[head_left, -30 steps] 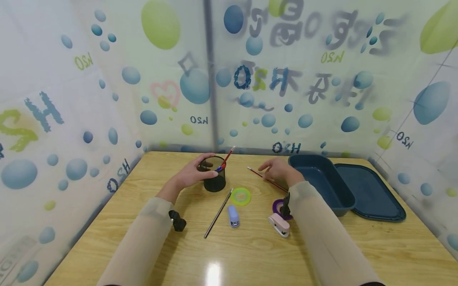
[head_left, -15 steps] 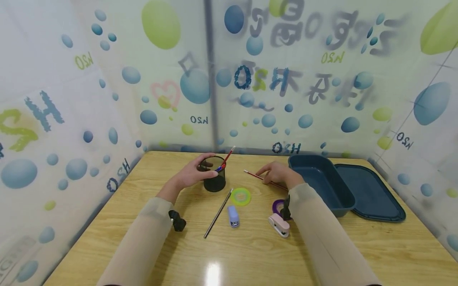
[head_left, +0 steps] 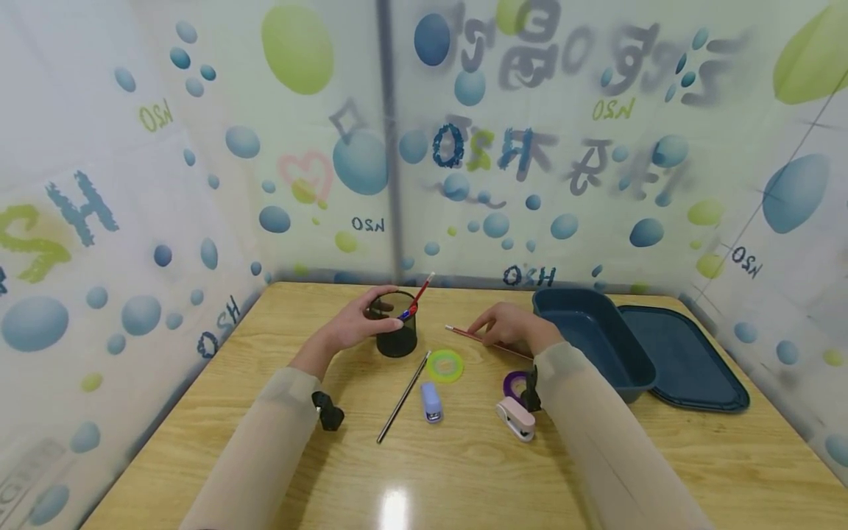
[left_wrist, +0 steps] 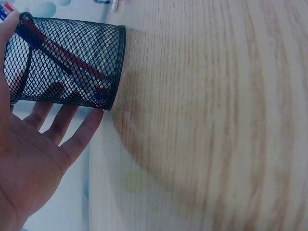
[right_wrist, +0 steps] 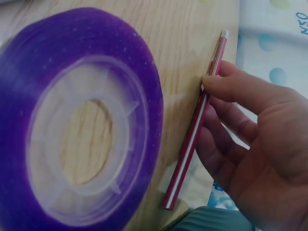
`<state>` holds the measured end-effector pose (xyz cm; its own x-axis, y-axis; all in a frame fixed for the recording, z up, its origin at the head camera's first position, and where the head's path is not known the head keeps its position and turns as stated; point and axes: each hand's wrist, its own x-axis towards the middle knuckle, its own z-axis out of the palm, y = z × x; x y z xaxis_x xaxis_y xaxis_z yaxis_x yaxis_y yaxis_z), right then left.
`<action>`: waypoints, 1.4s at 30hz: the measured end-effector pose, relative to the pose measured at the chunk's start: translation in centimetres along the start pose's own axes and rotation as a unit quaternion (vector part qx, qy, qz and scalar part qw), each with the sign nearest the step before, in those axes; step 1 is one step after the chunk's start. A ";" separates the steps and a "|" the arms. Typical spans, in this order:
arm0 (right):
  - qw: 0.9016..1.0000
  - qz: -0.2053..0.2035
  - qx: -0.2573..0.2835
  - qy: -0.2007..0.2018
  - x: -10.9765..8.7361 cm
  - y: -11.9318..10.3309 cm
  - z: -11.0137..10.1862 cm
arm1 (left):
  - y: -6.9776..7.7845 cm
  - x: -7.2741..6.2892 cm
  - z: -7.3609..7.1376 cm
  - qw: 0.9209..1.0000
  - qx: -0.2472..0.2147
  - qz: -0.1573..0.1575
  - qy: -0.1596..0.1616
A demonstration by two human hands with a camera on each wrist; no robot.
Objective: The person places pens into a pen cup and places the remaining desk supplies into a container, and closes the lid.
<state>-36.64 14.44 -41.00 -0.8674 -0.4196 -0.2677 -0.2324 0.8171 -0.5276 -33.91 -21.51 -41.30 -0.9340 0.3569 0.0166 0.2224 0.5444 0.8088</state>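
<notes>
A black mesh pen holder [head_left: 396, 340] stands upright at the back of the table, with a red pencil [head_left: 422, 289] and a blue-and-red pen [head_left: 407, 313] leaning in it. My left hand [head_left: 351, 324] holds the pen holder, thumb near the rim and fingers around its far side. To the right, my right hand [head_left: 510, 327] pinches a red pencil with pale stripes [right_wrist: 195, 127] between thumb and fingers. That pencil slants low over the table, its white end pointing left towards the holder. Close below the right wrist lies a roll of purple tape [right_wrist: 149, 96].
A dark pencil [head_left: 403, 397], a yellow-green tape roll [head_left: 445, 366] and a lilac stapler [head_left: 431, 403] lie mid-table. A pink stapler [head_left: 516, 418] is beside the purple tape. At right stand a dark blue bin [head_left: 642, 372] and its lid [head_left: 689, 361]. A printed curtain hangs behind.
My right hand has shifted slightly left with the striped pencil, whose white end has come nearer to the front and left. The left hand and pen holder have stayed in place.
</notes>
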 end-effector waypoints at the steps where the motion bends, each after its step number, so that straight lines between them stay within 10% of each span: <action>1: 1.000 0.000 -0.001 -0.001 0.0 0.0 0.0 | 0.0 0.0 0.0 1.000 0.001 0.000 0.000; 26: 0.993 -0.057 0.089 0.059 -2.5 -1.3 -1.4 | -0.1 0.0 0.1 1.000 -0.014 0.000 -0.002; 42: 0.968 -0.141 0.170 0.122 -4.4 -2.6 -1.6 | -0.1 0.0 0.1 1.000 -0.021 0.001 -0.003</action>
<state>-32.91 14.84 -37.16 -0.8786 -0.4668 0.1013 -0.3518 0.4889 -0.7983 -33.89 -21.50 -41.42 -0.9315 0.3635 0.0149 0.2126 0.5104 0.8332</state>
